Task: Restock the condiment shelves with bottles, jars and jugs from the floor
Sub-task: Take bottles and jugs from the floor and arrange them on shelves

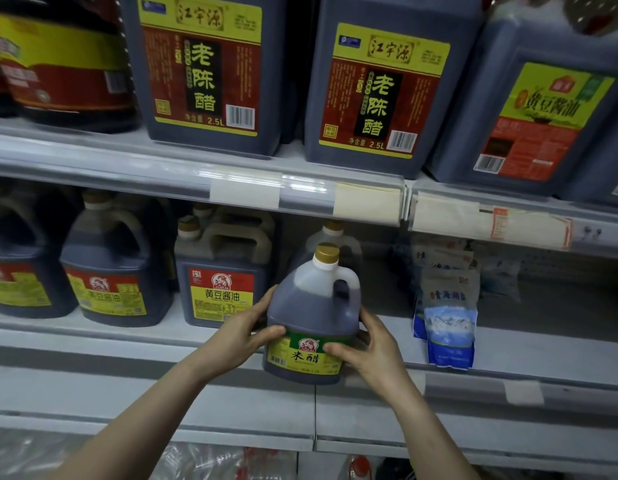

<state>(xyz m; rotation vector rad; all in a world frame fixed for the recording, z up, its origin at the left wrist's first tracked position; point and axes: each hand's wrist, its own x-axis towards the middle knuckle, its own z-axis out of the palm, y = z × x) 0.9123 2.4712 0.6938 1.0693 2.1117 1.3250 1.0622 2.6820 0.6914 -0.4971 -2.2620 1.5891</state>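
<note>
Above your left hand (245, 336) and right hand (366, 344), the upper shelf (127, 161) spans the whole view. It carries the largest containers. Two 2.5L vinegar jugs (203, 71) stand side by side directly over your hands. A large soy sauce jug (543, 112) with a green and red label stands up and to the right of your right hand.

Level with your hands runs the middle shelf (525, 355). To the left of your left hand stands a row of handled soy sauce jugs (220, 282); the nearest one is just beside your left fingers.

Between your hands is the rice vinegar jug (311, 306). It is upright and holds dark liquid, with its green and yellow label facing you and its handle on the right-hand side. Its base is at the front lip of the middle shelf; you cannot tell whether it rests there or is held just clear. A similar jug stands behind it, mostly hidden.

To the right of your right hand, apart from it, blue and white bags (449, 323) stand on the same shelf.

Left hand: grasping the jug's left side, thumb across the top of the label.
Right hand: grasping the lower right side, thumb on the label.

The jug's gold cap (327, 253) sits above both hands.
</note>
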